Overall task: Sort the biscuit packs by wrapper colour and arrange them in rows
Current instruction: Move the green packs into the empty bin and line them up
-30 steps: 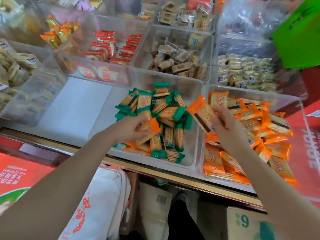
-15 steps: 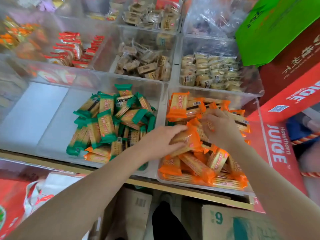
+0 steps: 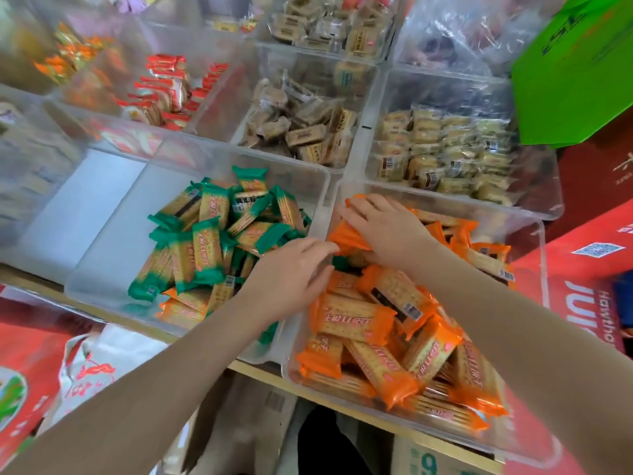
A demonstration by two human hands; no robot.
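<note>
Hands are seen reaching from the lower edge toward two clear plastic bins at the shelf front. The left hand (image 3: 291, 269) is stretched over the wall shared by the left bin (image 3: 102, 269) and the right bin (image 3: 534, 255), palm down, with its fingers extended and their tips laid against an orange pack (image 3: 346, 240) at the near corner of the right bin; nothing is seen clasped in it. The right hand (image 3: 383, 228) is spread flat, palm down, over the same orange pack and the ones beside it, fingers pointed toward the far left corner of that bin, pressing rather than gripping. Both forearms are angled inward, so the hands are brought almost together.

Green-wrapped biscuit packs (image 3: 212, 234) are heaped loosely in the left bin, with a few orange ones mixed in at its near edge. Orange-wrapped biscuit packs (image 3: 376, 323) are piled in the right bin, and a bit of green wrapper (image 3: 342, 262) is visible between the two hands. No tidy rows are formed in either bin.
</note>
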